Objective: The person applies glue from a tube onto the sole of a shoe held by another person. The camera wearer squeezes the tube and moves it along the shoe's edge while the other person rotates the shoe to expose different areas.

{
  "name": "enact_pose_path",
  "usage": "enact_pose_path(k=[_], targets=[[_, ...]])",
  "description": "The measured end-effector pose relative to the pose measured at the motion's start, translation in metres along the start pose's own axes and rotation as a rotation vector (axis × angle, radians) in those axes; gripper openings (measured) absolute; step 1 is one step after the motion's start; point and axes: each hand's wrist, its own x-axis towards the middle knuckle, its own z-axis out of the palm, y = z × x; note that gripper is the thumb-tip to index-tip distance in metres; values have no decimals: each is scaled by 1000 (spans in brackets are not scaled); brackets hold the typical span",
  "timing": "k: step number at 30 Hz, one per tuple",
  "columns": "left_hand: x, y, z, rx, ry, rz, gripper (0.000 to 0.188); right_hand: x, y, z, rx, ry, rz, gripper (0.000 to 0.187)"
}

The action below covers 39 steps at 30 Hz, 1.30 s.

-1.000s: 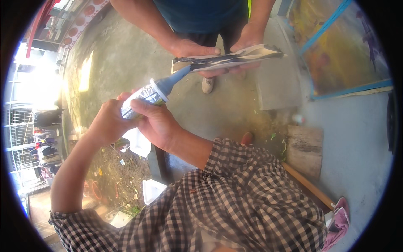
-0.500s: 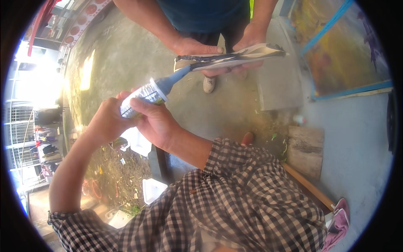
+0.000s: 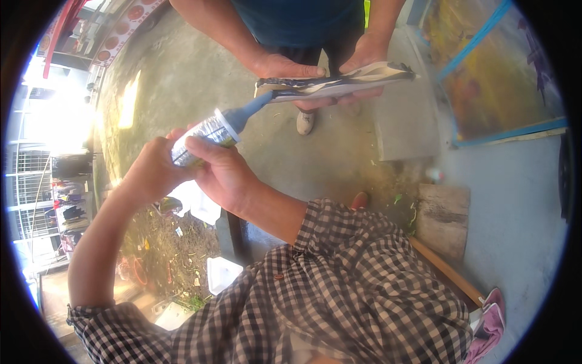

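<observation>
Both my hands grip a silver-wrapped sealant cartridge (image 3: 203, 138) with a white rim and a tapered blue nozzle (image 3: 248, 114). My left hand (image 3: 154, 167) is closed round its rear end. Just in front, my right hand (image 3: 223, 173) wraps the body from below, thumb on top. The nozzle slants up to the right, its tip at the left part of a long pale strip (image 3: 364, 74) marked with dark paste-like streaks. Another person's two hands (image 3: 288, 67) hold that strip level, thumbs above and fingers beneath. Whether the tip touches the strip, I cannot tell.
The other person stands opposite on a concrete floor (image 3: 291, 167). At right, a blue-framed panel (image 3: 491, 73) leans near a wooden board (image 3: 444, 218). White containers (image 3: 223, 274) lie on littered soil to the left. A pink shoe (image 3: 490, 315) shows at lower right.
The nozzle tip has shifted slightly left along the strip, and the cartridge in my hands with it. The strip and the other person's hands sit a little further right in view.
</observation>
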Motion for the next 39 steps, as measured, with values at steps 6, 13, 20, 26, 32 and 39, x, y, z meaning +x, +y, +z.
enact_pose_path(k=[6, 13, 20, 26, 32, 39], targets=[[-5, 3, -2, 51, 12, -23, 57, -1, 1, 4, 24, 17, 27, 21], [-7, -2, -1, 52, 21, -19, 60, -1, 7, 4, 38, 42, 27, 21], [-9, -10, -1, 127, 34, -52, 57, -4, 8, 8, 50, 75, 86, 19], [-10, -14, -2, 113, -2, -152, 56, 0, 13, 6, 44, 82, 102, 20], [-12, -7, -9, 125, -74, -300, 61, -2, 17, 11, 34, 94, 123, 22], [-17, -32, -1, 115, -52, -205, 69, -6, 24, 9, 16, 105, 133, 22]])
